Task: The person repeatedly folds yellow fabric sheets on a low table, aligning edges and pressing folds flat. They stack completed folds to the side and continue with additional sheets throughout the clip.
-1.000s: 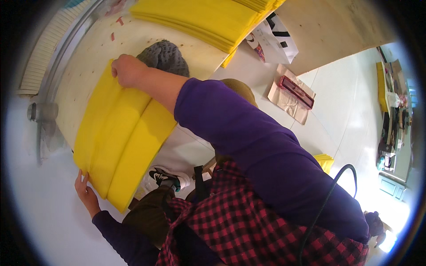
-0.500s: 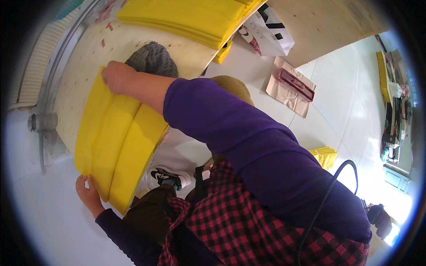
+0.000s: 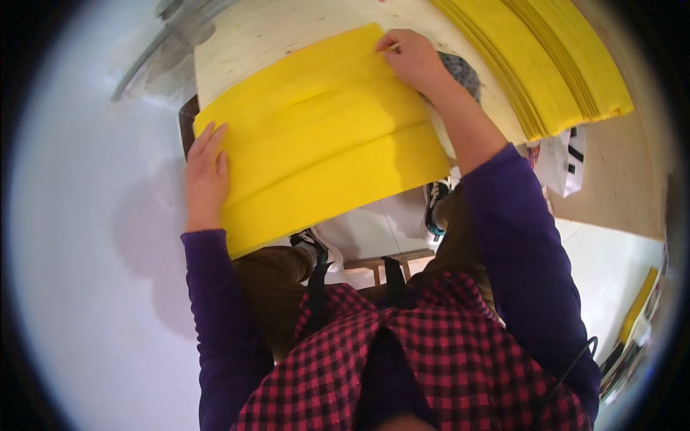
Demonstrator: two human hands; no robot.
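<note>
A wide yellow folded cloth [image 3: 309,136] lies before me on the pale wooden table, with long creases running from left to right. My left hand [image 3: 207,176] rests at the cloth's left edge, its fingers stretched out and fairly flat. At the far right corner my right hand [image 3: 413,59] is closed in a pinch on the cloth's edge; its fingertips are partly hidden. Just right of that hand sits a grey knitted bundle [image 3: 463,75], partly covered by my wrist.
Stacked yellow cloths [image 3: 539,61] lie at the far right of the table [image 3: 244,47]. Below them a white printed bag [image 3: 564,161] stands by a wooden board [image 3: 611,187]. A pale wall [image 3: 108,215] is close on my left. My shoes show beneath the cloth's near edge.
The view has swung, so the cloth now lies more crosswise before me. My left hand has gone from bent fingers at the cloth's corner to outstretched fingers along its left edge.
</note>
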